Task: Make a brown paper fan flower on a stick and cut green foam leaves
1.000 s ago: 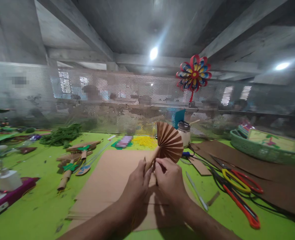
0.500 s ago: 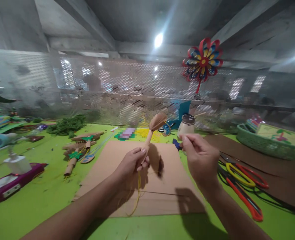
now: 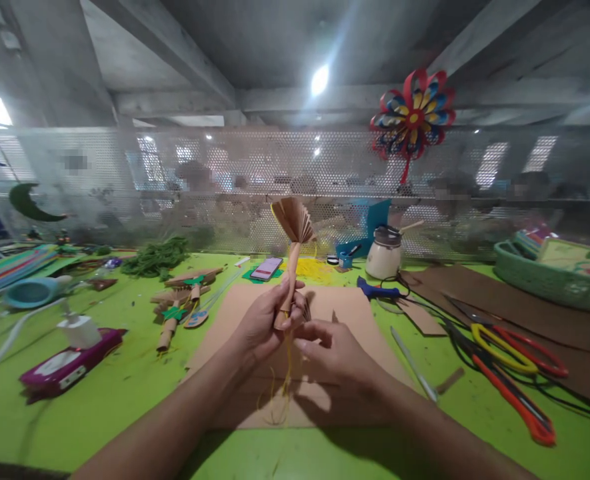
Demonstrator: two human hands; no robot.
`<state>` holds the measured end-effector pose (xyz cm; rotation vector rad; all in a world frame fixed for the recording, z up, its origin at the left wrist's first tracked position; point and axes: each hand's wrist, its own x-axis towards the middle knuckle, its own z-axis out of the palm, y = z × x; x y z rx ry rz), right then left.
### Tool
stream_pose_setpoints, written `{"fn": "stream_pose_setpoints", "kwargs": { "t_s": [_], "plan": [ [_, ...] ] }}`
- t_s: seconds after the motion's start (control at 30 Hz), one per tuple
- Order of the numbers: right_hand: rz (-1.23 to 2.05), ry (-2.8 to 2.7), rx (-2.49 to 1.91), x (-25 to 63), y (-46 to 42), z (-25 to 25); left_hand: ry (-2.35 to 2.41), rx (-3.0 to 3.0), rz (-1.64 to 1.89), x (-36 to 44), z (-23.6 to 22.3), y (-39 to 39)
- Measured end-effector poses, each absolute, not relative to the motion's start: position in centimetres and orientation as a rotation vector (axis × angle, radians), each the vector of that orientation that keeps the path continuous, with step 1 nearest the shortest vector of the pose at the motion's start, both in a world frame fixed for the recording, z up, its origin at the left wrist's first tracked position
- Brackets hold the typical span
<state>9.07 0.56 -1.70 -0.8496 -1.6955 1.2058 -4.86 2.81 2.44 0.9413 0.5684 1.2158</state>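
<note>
My left hand (image 3: pixel 265 317) is closed round the rolled stem of a small brown paper fan (image 3: pixel 293 223) and holds it upright, pleats spread at the top. Yellow thread (image 3: pixel 289 363) hangs from the stem's lower end in loose strands. Just to the right, my right hand (image 3: pixel 335 350) has its fingers bent, thumb and forefinger close together beside the stem end and the thread. Whatever lies between those fingertips is too small to make out. Beneath both hands lies a sheet of brown cardboard (image 3: pixel 235 347) on the green table.
At right lie scissors (image 3: pixel 505 348), an orange cutter (image 3: pixel 515 393), a blue glue gun (image 3: pixel 382 291) and a metal tool (image 3: pixel 413 363). A jar (image 3: pixel 385 253) and green basket (image 3: pixel 549 277) stand behind. Left are finished paper figures (image 3: pixel 175 317) and a purple power strip (image 3: pixel 72 363).
My right hand has come in from the right to the stem's lower end. The fan has turned from leaning right to nearly upright, pleats showing. The camera view has shifted slightly.
</note>
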Motion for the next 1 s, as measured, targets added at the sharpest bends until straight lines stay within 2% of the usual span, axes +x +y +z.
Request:
{"fn": "stream_pose_setpoints", "kwargs": {
  "t_s": [0.2, 0.43, 0.8, 1.0],
  "plan": [
    [1.281, -1.579, -0.877, 7.9, -0.2, -1.7, 0.546, 0.889, 1.220, -4.0, 1.8, 2.6],
    [1.180, -1.591, -0.939, 8.0, -0.7, -1.3, 0.571, 1.003, 1.198, -3.6, 1.6, 2.0],
    [0.366, -2.002, -0.961, 9.4, -1.2, -1.8, 0.621, 1.010, 1.239, -4.6, 1.7, 3.0],
    [-0.022, -2.037, -0.951, 10.1, -1.5, -1.4, 0.626, 0.952, 1.275, -5.1, 1.5, 3.7]
  ]
}}
